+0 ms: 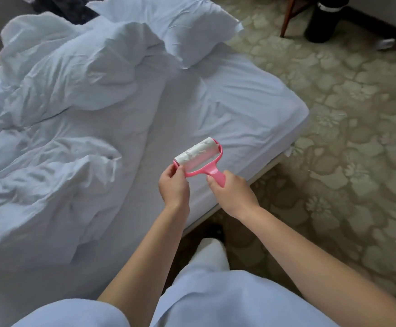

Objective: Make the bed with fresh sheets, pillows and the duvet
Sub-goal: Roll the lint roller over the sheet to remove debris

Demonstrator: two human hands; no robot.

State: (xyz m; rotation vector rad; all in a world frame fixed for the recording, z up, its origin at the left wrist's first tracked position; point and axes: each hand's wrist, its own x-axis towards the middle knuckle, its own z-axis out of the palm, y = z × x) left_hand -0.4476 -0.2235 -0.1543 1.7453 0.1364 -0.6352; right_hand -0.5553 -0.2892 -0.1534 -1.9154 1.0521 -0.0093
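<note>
Duvet [50, 109]: bunched in a heap over the left half of the bed, deep folds and creases. Judging by the puff, it's bulky but light, fully limp, and won't hold any shape. Best grabbed at two corners or along one edge and shaken flat; a grip mid-heap only drags the lump.

Sheet [227, 109]: already on the mattress, exposed on the right half, with some wrinkles radiating near the far side. Thin and soft, it slides easily over the mattress. Smooth it by pulling at the hem along the right edge, not by pushing on top.

Pillow [168, 24]: far end, sitting partly on the duvet, case corner sticking out to the right. Soft, light, squashy; a one-hand grab at a corner or side would do.

Left hand [173, 185]: fingertips pinch the left end of the roller [198, 153], at the pink frame's end cap. Looks like steadying it or picking at the sticky paper; can't tell which.

Roller: held just above the sheet near the bed's near right edge, well clear of the duvet. Rigid plastic, light; the paper surface is crinkled and presumably tacky, so fabric will cling to it.

Right hand [233, 191]: curled around the pink handle, firm wrap, thumb on top.

Floor [345, 138]: patterned, right of the bed.
</note>
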